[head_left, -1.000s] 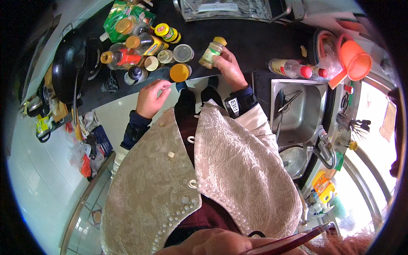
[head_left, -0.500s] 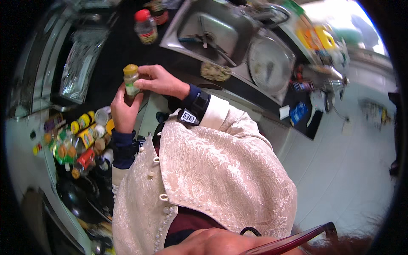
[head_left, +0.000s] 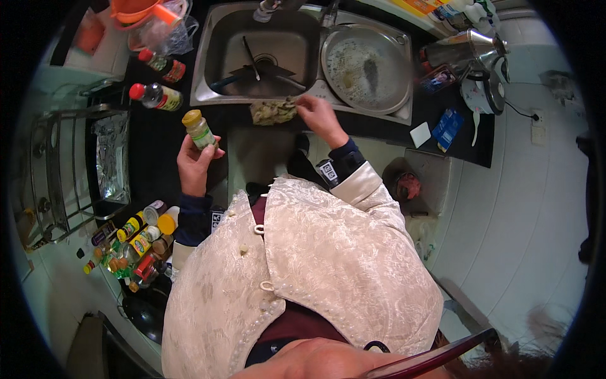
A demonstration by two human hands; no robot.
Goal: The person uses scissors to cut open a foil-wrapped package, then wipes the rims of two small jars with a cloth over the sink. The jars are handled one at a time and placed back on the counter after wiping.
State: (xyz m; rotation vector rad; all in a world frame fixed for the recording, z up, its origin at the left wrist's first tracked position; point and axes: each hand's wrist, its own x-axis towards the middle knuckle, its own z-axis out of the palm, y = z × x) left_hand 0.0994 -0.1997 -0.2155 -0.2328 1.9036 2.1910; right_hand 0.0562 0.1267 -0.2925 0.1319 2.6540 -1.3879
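Left grip (head_left: 194,165) wrapped round yellow-capped jar (head_left: 202,134), lifted in front of worktop (head_left: 151,136).
I figure the low hold leaves the cap (head_left: 191,117) free; jar leans slightly left. Right grip (head_left: 323,121), well apart: fingertips bunched at the mottled rag's (head_left: 270,112) right end, can't tell if pinched. Rag lies between both grips, just before the sink (head_left: 199,76), probably parked there for easy reach.

There are two red-capped bottles (head_left: 163,98) beside one sink (head_left: 218,57), one rag (head_left: 271,113) and one held jar (head_left: 201,134).
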